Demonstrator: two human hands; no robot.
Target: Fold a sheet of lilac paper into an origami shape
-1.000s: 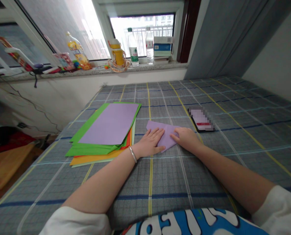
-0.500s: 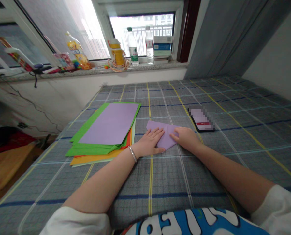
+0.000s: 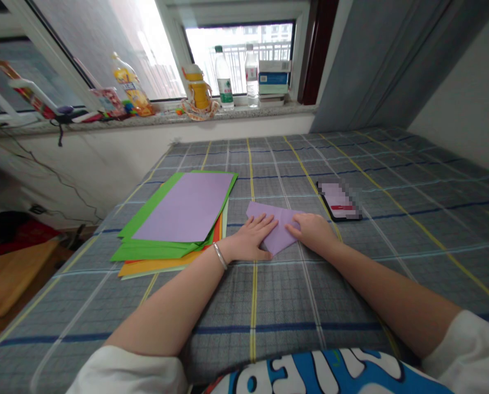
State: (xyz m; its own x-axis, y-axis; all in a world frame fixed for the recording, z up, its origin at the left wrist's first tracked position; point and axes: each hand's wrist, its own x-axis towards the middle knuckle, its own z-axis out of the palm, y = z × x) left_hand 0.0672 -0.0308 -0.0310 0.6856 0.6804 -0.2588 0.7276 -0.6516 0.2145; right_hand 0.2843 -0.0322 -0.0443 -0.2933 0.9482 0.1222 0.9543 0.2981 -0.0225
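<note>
A folded lilac paper [image 3: 277,225] lies on the grey checked bedsheet [image 3: 351,273] in front of me. My left hand [image 3: 250,239] rests flat on its left part, fingers stretched out, a silver bracelet on the wrist. My right hand [image 3: 313,231] presses on the paper's right edge with its fingers curled down onto the fold. To the left lies a stack of coloured sheets [image 3: 174,219], lilac on top, then green, red and orange.
A phone [image 3: 339,201] lies on the sheet just right of my hands. The windowsill [image 3: 236,112] at the back holds bottles, a yellow cup and boxes. The bed's left edge drops to the floor; a wall rises at the right.
My left hand has slid slightly toward me along the folded paper. Otherwise nothing has visibly moved.
</note>
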